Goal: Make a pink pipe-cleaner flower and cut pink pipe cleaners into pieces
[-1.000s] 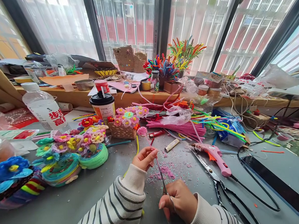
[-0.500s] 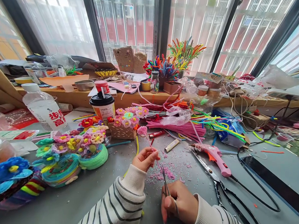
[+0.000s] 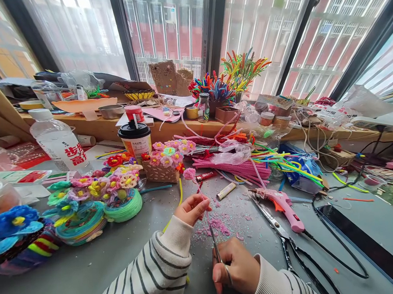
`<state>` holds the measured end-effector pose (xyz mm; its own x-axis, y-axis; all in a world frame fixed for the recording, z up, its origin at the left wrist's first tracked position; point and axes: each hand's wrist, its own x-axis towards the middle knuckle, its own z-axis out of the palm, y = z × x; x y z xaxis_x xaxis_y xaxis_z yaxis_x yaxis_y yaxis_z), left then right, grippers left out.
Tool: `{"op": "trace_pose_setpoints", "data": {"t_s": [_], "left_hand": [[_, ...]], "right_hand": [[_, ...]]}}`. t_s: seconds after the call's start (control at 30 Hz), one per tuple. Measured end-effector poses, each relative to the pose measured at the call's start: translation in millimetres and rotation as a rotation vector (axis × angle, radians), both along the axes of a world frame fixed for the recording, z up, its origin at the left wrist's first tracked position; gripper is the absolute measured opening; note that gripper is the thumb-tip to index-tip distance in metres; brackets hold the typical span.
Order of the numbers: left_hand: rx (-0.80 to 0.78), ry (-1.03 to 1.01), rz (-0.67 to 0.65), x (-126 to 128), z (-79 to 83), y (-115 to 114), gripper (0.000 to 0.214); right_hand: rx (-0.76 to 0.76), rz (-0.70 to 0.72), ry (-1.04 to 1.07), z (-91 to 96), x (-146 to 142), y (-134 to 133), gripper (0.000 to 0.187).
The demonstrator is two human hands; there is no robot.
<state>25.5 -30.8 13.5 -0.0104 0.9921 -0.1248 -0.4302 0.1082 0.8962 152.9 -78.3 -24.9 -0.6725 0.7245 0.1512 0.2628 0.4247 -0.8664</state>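
My left hand (image 3: 192, 208) pinches a thin pink pipe cleaner stem, topped by a fluffy pink flower head (image 3: 189, 173). Below the fingers the stem's trimmed end hangs down to the tips of small scissors (image 3: 214, 241). My right hand (image 3: 235, 267) has its thumb and fingers in the scissor handles, and the blades look nearly closed by the stem. Pink fuzz clippings (image 3: 220, 227) lie scattered on the grey table under both hands.
Large scissors (image 3: 275, 224), a pink glue gun (image 3: 287, 208) and a phone (image 3: 362, 239) lie to the right. Pink pipe cleaners (image 3: 233, 168) and a lighter (image 3: 225, 191) are beyond my hands. Flower pots (image 3: 122, 205), a cup (image 3: 135, 141) and a bottle (image 3: 59, 141) stand left.
The scissor blades have come together and swung left to the stem. The pink flower head has tilted slightly right and upward, while my left hand has barely shifted.
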Motion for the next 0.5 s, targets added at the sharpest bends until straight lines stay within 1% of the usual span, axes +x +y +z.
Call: {"op": "trace_pose_setpoints", "data": {"t_s": [0.1,0.2,0.33,0.5], "left_hand": [[-0.010,-0.004,0.027,-0.9,0.3,1.2,0.033],[-0.019,-0.017,0.047,-1.7,-0.3,2.2,0.033],[-0.001,-0.007,0.022,-1.9,-2.2,2.3,0.031],[0.009,0.025,-0.029,-0.6,-2.4,1.1,0.031]], "right_hand": [[-0.035,-0.048,-0.034,0.1,-0.8,1.1,0.071],[-0.050,-0.062,-0.046,1.6,-1.9,1.3,0.072],[-0.014,-0.042,-0.010,3.4,-1.5,-1.2,0.074],[0.009,-0.038,-0.014,4.0,0.6,-3.0,0.075]]}}
